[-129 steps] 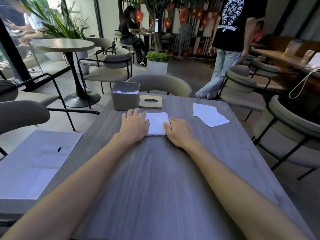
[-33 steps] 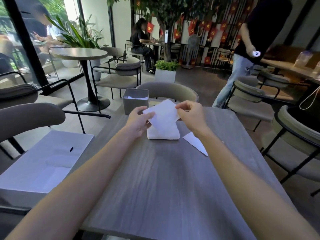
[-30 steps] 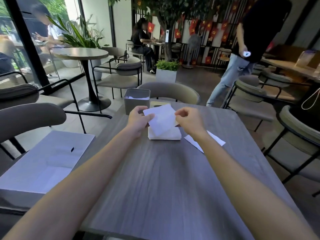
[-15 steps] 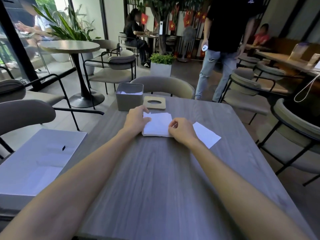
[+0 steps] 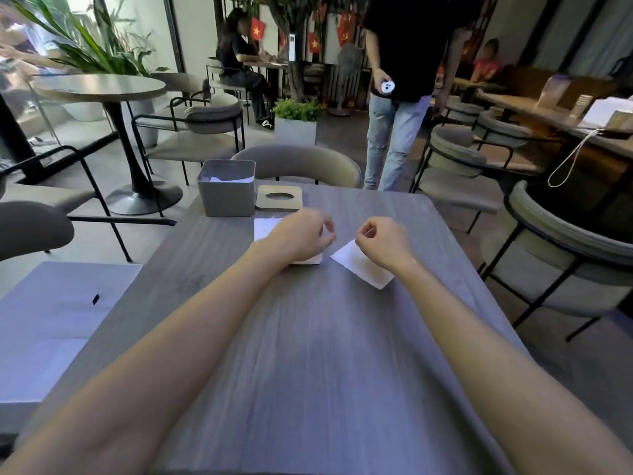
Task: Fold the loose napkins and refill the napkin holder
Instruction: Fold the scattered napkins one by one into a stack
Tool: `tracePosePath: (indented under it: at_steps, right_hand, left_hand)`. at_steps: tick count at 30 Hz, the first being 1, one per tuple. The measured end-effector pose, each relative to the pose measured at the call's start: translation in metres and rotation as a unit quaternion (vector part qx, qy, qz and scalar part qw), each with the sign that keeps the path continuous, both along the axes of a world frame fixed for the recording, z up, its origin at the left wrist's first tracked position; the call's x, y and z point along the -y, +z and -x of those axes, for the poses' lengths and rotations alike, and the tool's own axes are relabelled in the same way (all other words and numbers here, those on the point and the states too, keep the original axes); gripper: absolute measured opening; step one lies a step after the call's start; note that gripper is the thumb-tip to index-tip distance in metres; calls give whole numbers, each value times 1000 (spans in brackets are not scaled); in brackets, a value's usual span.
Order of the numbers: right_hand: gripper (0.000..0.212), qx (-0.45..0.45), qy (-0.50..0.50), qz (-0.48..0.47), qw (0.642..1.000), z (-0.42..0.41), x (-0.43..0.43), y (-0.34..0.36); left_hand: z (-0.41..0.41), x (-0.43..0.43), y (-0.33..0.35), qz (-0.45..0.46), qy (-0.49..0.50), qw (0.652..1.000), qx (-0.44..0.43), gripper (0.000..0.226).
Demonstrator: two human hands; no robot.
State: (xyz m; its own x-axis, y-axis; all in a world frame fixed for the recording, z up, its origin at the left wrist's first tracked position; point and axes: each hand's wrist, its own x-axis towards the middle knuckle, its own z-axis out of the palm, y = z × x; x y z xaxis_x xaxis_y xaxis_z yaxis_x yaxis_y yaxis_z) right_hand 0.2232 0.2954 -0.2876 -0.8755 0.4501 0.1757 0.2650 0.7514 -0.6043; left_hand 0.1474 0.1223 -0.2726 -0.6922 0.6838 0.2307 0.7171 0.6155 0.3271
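Observation:
A grey square napkin holder (image 5: 226,195) stands at the table's far left with white napkins inside. Its wooden lid (image 5: 279,197), with an oval hole, lies flat beside it. A stack of folded napkins (image 5: 266,228) lies in front of the holder, mostly hidden under my left hand (image 5: 301,236). That hand is blurred, its fingers are loosely curled, and nothing shows in them. One loose napkin (image 5: 363,269) lies flat to the right of the stack. My right hand (image 5: 383,241) sits over its far corner, thumb and forefinger pinched together there.
The grey wooden table (image 5: 325,354) reaches to me. A white box (image 5: 51,320) lies at its left side. A padded chair (image 5: 298,162) faces me across the table, and another chair (image 5: 565,255) stands at the right. A person in jeans (image 5: 394,132) stands just beyond the far edge.
The second napkin came down onto the folded stack. My right hand then left the stack and moved right onto the loose napkin. My left hand shifted right over the stack.

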Motion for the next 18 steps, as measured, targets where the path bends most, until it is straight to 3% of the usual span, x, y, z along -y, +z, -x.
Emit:
tracePosePath:
  at_steps: [3, 5, 10, 14, 18]
  right_hand:
    - [9, 41, -38, -11, 998, -15, -23, -4]
    - [20, 81, -41, -49, 995, -24, -31, -7]
    - [34, 116, -38, -27, 992, -29, -43, -14]
    - [28, 111, -33, 32, 993, -22, -47, -12]
    - [8, 32, -37, 77, 996, -21, -46, -12]
  left_hand:
    - [-11, -31, -9, 66, 5, 998, 16, 33]
    - [-13, -46, -19, 98, 20, 995, 24, 43]
    - [-14, -58, -29, 90, 48, 993, 59, 48]
    - [-10, -57, -26, 76, 35, 993, 78, 43]
    - [-12, -53, -22, 12, 29, 992, 125, 50]
